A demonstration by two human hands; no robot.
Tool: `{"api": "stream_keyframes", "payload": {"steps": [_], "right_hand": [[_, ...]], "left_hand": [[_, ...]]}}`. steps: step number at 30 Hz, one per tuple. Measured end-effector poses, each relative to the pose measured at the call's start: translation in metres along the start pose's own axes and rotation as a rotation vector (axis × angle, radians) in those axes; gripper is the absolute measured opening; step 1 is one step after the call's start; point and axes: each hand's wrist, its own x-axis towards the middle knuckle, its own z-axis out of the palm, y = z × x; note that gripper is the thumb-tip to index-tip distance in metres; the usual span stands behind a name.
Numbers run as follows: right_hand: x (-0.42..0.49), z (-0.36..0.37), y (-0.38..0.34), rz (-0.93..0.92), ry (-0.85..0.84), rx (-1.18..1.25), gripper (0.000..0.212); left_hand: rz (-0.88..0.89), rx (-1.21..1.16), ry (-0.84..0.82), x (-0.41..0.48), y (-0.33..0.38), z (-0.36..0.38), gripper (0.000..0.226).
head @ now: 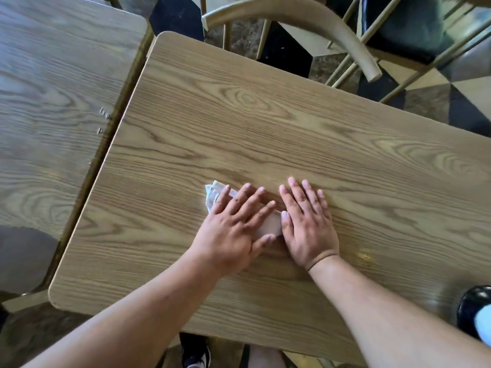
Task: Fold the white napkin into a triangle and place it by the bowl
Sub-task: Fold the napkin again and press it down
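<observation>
Both hands, left hand (233, 229) and right hand (305, 221), press flat with spread fingers on the thin white paper napkin (212, 195) mid-table (light, soft, easily torn); pinch its corners.

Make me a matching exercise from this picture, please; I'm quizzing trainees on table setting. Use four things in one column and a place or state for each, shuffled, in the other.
Things:
1. white napkin
2. left hand
3. right hand
4. black bowl

Places or states:
A. at the right edge of the view, partly cut off
B. flat on the bare table beside the napkin
C. mostly hidden, one crumpled end showing
D. spread flat, pressing on the napkin

Pairs: 1-C, 2-D, 3-B, 4-A
</observation>
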Motion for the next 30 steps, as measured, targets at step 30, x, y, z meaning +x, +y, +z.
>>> {"api": "stream_keyframes", "payload": {"steps": [30], "right_hand": [[-0.001, -0.004, 0.000, -0.001, -0.034, 0.056, 0.058]], "left_hand": [[-0.204, 0.057, -0.098, -0.017, -0.064, -0.031, 0.061]]}}
